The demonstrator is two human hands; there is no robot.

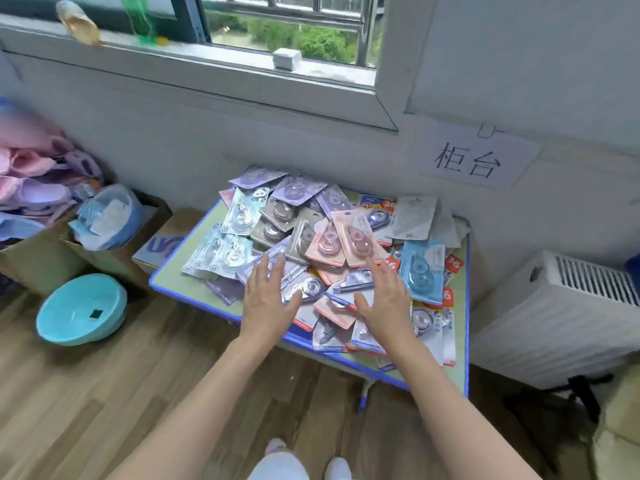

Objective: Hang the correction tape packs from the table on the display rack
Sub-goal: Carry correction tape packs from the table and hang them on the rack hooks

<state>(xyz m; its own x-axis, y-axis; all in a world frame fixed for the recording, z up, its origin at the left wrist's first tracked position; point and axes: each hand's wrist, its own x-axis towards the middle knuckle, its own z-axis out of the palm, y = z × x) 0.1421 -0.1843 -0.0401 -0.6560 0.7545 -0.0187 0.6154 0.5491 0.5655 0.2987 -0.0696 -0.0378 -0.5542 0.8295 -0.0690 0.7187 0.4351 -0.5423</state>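
The packs [322, 244] lie in a loose, overlapping heap over most of the worktop [169, 280], a few hanging past its near edge. My left hand [268, 299] and right hand [384, 303] are side by side over the near part of the heap. Both are palm down with fingers straight and spread, holding nothing. I cannot tell whether they touch the packs. To the left, boxes [114, 261] and a teal basin [81, 308] sit on the floor [104, 393]. A white radiator [561, 317] stands to the right.

Soft daylight enters through the white-framed barred window [284, 32]. Frame edges bow; the pink fabric heap [27, 161] looks blurred.
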